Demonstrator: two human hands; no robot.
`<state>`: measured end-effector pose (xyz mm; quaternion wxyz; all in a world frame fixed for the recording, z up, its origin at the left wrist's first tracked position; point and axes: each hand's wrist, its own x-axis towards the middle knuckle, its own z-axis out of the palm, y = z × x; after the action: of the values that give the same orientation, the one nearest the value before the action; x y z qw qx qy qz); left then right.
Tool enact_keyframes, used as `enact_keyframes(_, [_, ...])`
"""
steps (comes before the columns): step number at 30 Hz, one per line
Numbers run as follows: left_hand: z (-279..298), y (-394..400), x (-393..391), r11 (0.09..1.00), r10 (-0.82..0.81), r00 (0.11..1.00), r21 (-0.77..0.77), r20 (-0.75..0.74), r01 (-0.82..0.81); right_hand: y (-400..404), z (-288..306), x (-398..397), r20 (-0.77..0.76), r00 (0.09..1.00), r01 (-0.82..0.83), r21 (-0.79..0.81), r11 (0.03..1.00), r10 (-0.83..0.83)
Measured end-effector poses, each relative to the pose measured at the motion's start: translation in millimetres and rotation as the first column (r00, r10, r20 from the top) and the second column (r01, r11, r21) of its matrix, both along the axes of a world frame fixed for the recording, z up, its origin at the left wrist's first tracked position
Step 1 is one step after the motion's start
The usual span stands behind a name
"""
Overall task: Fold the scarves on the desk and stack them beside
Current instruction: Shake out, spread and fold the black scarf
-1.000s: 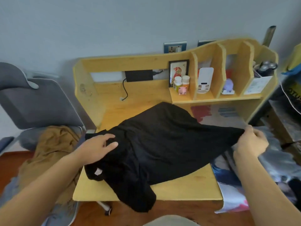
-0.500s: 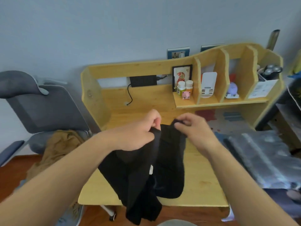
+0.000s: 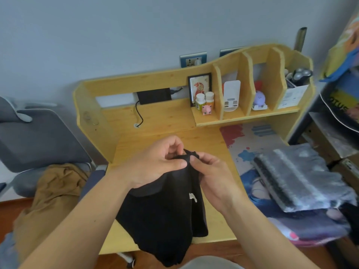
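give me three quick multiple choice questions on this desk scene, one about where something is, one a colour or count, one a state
1. Where does the folded grey striped scarf lie?
A. on the person's right
B. on the grey chair
C. on the shelf

2. How many small pill bottles stand by the framed picture?
A. one
B. two
C. four

3. How is the black fabric scarf held?
A. spread flat on the wooden desk
B. pinched at the top by the left hand and right hand, hanging down
C. untouched

Answers: 1 A, it rests right of the desk; 2 B, two white caps show; 3 B, both hands' fingers meet on its top edge.
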<state>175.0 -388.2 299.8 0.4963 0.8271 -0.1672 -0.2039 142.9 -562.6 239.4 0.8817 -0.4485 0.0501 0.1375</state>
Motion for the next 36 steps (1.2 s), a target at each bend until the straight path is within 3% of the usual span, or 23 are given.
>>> enact_keyframes(6, [1, -1, -2, 0.992, 0.105, 0.99, -0.078, 0.095, -0.097, 2, 0, 2, 0.067, 0.997, 0.052, -0.114, 0.992, -0.044])
enact_keyframes(12, [1, 3, -2, 0.993, 0.12, 0.98, -0.029, 0.156, -0.117, 0, 3, 7, 0.13, 0.987, 0.121, -0.254, 0.96, -0.09])
enact_keyframes(17, [0, 2, -2, 0.99, 0.131, 0.982, -0.068, 0.135, -0.122, -1, 5, 6, 0.152, 0.986, 0.113, -0.309, 0.944, -0.069])
enact_keyframes(21, [0, 0, -1, 0.983, 0.159, 0.981, -0.113, 0.11, -0.147, -2, 6, 6, 0.145, 0.987, 0.109, -0.279, 0.954, -0.07])
enact_keyframes(30, [-11, -4, 0, 0.961, 0.242, 0.967, -0.155, 0.082, -0.227, 2, 4, 2, 0.063, 0.988, 0.143, -0.052, 0.988, -0.14])
enact_keyframes(36, [-11, -5, -3, 0.976, 0.211, 0.972, -0.071, 0.103, -0.205, 5, 1, 4, 0.039, 0.98, 0.199, -0.11, 0.974, -0.195])
